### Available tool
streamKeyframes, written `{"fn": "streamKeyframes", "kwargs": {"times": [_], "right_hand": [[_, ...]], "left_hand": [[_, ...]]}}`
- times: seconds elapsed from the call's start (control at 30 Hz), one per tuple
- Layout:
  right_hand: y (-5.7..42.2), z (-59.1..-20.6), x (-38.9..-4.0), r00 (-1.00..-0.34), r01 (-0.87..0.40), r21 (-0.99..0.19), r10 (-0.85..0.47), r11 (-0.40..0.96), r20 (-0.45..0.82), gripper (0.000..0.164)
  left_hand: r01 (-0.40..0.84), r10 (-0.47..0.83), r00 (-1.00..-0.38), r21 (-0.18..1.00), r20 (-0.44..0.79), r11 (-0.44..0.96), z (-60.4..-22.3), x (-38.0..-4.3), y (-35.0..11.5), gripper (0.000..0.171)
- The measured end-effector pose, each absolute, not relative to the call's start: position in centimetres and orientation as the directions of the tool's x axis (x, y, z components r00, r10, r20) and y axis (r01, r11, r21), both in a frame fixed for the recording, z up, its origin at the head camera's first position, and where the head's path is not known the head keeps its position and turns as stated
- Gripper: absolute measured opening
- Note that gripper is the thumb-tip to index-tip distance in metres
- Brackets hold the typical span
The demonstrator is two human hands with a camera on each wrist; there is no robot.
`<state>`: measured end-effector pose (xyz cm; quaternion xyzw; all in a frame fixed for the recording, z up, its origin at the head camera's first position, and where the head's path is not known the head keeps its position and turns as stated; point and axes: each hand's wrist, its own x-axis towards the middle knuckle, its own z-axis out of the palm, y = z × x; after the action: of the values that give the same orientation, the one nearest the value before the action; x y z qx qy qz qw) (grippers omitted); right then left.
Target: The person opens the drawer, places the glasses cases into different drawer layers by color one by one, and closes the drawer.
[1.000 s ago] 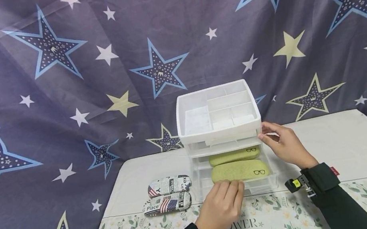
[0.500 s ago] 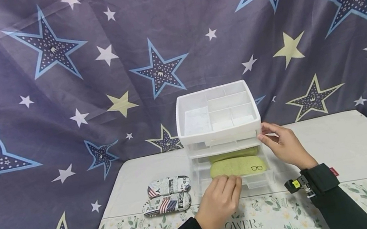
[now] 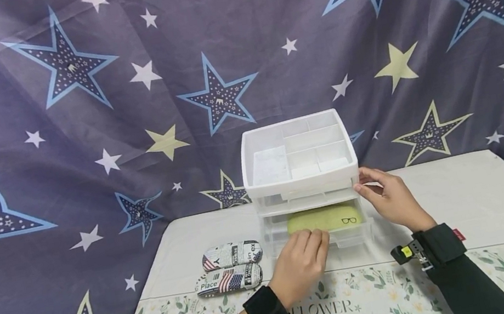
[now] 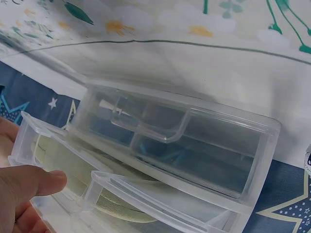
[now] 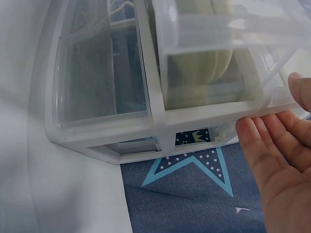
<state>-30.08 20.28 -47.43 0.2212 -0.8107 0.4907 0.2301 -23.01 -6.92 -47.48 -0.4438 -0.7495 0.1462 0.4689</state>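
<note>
A clear drawer (image 3: 355, 233) stands partly pulled out of a white drawer cabinet (image 3: 302, 177). Inside it lies a green glasses case (image 3: 312, 219) with a small spectacles print. My left hand (image 3: 300, 265) holds the drawer's front edge, its curled fingers over the top. The left wrist view shows the thumb (image 4: 34, 184) against the clear plastic, with green showing through behind. At the cabinet's right side, my right hand (image 3: 391, 200) grips the front corner, thumb in front and fingers along the side frame. Those fingertips (image 5: 248, 128) meet the white frame in the right wrist view.
Left of the cabinet, two newsprint-patterned glasses cases (image 3: 232, 255) lie close together on the table. A compartmented tray (image 3: 273, 164) tops the cabinet. A shut see-through drawer (image 4: 199, 141) shows in the left wrist view. The star-printed curtain (image 3: 125, 117) hangs behind the table.
My left hand has moved the drawer inward, away from me. The front green case has gone back with it, and the second green case has slipped from sight. My right hand has stayed put.
</note>
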Motion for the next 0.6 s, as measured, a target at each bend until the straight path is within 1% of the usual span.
{"fn": "streamKeyframes", "kwargs": {"times": [0.23, 0.4, 0.6], "right_hand": [[20.4, -47.5, -30.1, -0.803, -0.573, -0.696, -0.128, 0.434, 0.582, 0.035], [20.4, -47.5, -30.1, -0.808, -0.565, -0.700, -0.124, 0.437, 0.575, 0.036], [20.4, -47.4, -30.1, -0.816, -0.556, -0.708, -0.127, 0.435, 0.564, 0.037]], "left_hand": [[0.501, 0.803, -0.188, -0.647, 0.566, 0.574, -47.7, -24.2, -6.7, 0.044], [0.494, 0.811, -0.184, -0.662, 0.555, 0.565, -47.4, -24.8, -6.7, 0.051], [0.481, 0.830, -0.172, -0.690, 0.530, 0.541, -47.2, -25.3, -6.8, 0.044]]}}
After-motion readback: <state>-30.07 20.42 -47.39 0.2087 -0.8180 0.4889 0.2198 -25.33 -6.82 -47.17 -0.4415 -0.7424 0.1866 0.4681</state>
